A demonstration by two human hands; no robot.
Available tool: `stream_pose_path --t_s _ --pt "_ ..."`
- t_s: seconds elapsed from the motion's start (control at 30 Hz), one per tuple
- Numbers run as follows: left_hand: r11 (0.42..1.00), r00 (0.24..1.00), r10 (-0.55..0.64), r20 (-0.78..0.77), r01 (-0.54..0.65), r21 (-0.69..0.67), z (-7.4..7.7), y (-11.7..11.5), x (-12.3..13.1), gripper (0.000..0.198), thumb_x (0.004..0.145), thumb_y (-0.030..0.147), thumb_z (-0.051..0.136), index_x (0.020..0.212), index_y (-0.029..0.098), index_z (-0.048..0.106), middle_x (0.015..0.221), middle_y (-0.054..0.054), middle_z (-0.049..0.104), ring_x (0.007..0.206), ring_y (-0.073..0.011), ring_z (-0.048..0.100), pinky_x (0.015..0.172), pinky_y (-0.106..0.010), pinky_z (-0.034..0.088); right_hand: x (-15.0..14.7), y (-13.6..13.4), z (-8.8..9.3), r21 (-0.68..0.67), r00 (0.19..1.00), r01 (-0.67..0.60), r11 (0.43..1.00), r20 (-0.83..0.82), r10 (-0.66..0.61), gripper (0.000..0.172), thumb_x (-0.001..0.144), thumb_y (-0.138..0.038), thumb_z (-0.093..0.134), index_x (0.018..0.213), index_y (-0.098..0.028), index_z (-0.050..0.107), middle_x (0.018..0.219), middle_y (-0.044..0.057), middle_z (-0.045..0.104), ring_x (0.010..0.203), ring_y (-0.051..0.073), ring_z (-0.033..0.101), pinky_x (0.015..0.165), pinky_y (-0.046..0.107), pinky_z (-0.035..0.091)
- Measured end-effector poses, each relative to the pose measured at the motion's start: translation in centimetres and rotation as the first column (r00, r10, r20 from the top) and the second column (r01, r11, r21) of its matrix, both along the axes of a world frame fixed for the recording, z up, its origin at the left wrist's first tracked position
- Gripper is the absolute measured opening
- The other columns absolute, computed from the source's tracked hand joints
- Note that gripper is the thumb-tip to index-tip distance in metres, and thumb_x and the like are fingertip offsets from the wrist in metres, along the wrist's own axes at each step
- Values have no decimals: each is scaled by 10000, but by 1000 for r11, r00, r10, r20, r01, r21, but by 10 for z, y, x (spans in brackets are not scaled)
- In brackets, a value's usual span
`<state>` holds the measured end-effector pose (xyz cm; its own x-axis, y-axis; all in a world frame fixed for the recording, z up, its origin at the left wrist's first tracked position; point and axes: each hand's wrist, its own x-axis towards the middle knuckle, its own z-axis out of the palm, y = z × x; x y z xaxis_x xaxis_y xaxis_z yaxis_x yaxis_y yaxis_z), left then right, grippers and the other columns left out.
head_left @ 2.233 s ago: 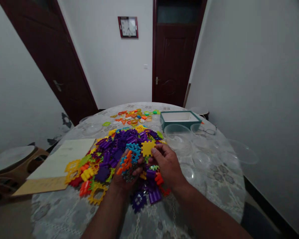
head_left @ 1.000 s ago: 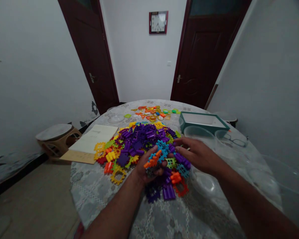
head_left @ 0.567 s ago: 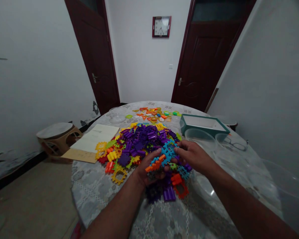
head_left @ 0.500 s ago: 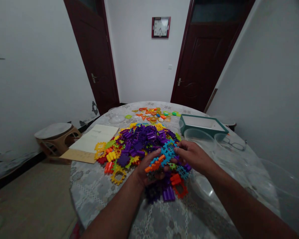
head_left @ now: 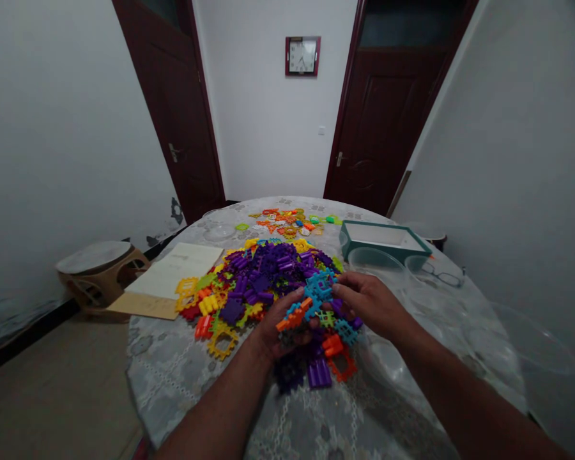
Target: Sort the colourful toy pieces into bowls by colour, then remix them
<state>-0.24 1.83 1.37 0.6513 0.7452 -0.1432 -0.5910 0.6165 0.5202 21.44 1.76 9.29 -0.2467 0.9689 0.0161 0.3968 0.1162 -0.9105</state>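
Note:
Between my hands is a small assembly of interlocking plastic building pieces (head_left: 319, 286), blue with an orange toothed piece (head_left: 294, 314) at its lower left. My left hand (head_left: 280, 322) is closed around the assembly from the left and below. On the other side, my right hand (head_left: 364, 297) pinches its blue edge with thumb and fingers. Just beyond and beneath lies a big heap of loose building pieces (head_left: 263, 281), mostly purple, with yellow, red and green ones on its left. A purple ribbed piece (head_left: 319, 372) and an orange square frame (head_left: 342, 365) lie nearest me.
A green-rimmed box (head_left: 386, 241) stands at the back right, beside clear plastic containers (head_left: 376, 260) and eyeglasses (head_left: 448, 276). An open notebook (head_left: 177, 268) lies on the left. More small pieces (head_left: 287, 220) are scattered at the far side. A wooden stool (head_left: 98, 275) stands left of the table.
The whole view has shifted slightly, so things appear a little further left. Both hands keep hold of the blue and orange assembly, with hardly any movement.

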Motion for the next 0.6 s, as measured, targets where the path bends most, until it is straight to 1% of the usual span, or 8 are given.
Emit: stream_pose_path --t_s 0.2,0.27,0.33,0.4,0.47,0.53,0.57,0.6 --pt "997 996 73 -49 -73 10 6 -1 -3 318 1019 426 619 1068 124 704 934 -111 752 620 -161 684 409 -206 485 8 -23 15 109 999 36 993 -1 -36 265 952 -425 616 889 -200 739 690 -15 655 599 136 600 571 253 480" --pt "995 993 94 -70 -95 -3 11 -2 -3 290 1024 376 604 1067 107 703 951 -122 749 636 -162 682 404 -204 486 24 -31 22 183 995 104 978 -8 -104 240 948 -410 632 927 -203 750 723 -7 682 625 141 622 603 259 500" --pt "991 987 135 -86 -135 5 16 -1 -3 243 1019 310 583 1077 105 701 955 -127 748 643 -172 685 378 -203 473 50 -36 27 264 969 246 933 -28 -247 241 934 -419 657 981 -204 755 762 3 707 651 153 645 623 270 517" --pt "987 979 162 -120 -164 -5 20 0 -4 232 1011 298 576 1095 119 698 959 -127 752 625 -177 679 365 -215 481 88 -41 30 344 887 447 826 -51 -458 277 914 -445 677 1016 -200 755 785 15 726 661 170 663 638 291 531" --pt "981 969 187 -163 -193 -19 20 1 -5 228 996 295 582 1106 133 699 975 -136 759 635 -198 694 373 -245 514 133 -45 27 423 733 629 653 -40 -679 307 897 -461 681 1042 -202 760 822 33 751 686 191 684 677 318 542" --pt "974 956 205 -210 -220 -49 15 1 -7 228 974 275 597 1134 151 702 976 -130 765 656 -215 718 427 -291 578 179 -49 18 513 539 710 484 48 -841 296 884 -446 674 1038 -212 770 882 55 778 752 217 707 740 344 542" --pt "969 950 217 -222 -237 -66 11 0 -8 238 958 261 614 1155 162 705 966 -123 768 665 -223 732 463 -314 608 199 -51 12 553 449 711 434 119 -886 276 880 -428 665 1021 -217 775 908 65 787 788 230 714 765 353 536" --pt "962 944 236 -231 -260 -80 6 0 -10 260 935 244 639 1177 177 708 952 -113 771 674 -232 745 497 -335 631 218 -53 4 585 371 700 410 193 -908 257 879 -408 653 1005 -222 777 930 72 793 820 241 718 782 358 528"
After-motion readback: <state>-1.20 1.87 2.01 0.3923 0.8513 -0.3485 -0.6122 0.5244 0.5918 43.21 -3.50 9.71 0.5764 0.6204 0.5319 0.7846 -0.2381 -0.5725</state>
